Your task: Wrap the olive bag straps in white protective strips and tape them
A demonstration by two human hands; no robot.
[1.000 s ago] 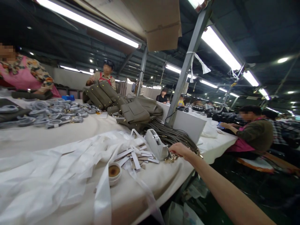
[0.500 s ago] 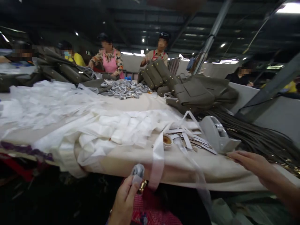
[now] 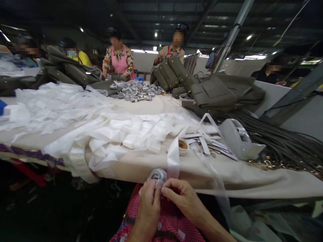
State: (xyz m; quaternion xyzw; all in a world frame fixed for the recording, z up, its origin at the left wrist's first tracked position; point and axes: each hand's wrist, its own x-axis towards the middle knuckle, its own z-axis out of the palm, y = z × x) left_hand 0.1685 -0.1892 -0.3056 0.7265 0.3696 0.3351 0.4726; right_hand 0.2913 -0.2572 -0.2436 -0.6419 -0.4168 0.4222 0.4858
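Note:
My left hand is closed around a coiled strap wrapped in pale grey-white material, held just off the table's front edge above my lap. Thumb and forefinger of my right hand are pinched together against the near right side of this bundle. What they pinch, if anything, is too small to make out. Behind the hands, a white ribbon-like strip hangs over the table edge. My fingers cover the lower part of the coil.
On the cloth-covered table lie white strips, a small round tub, flat cards and a tape dispenser. Dark straps lie right. Wrapped straps and dark bags are farther back, near co-workers.
My right hand has come from beside the tape dispenser to the bundle in my left hand. The gold hardware seen below the bundle is now hidden.

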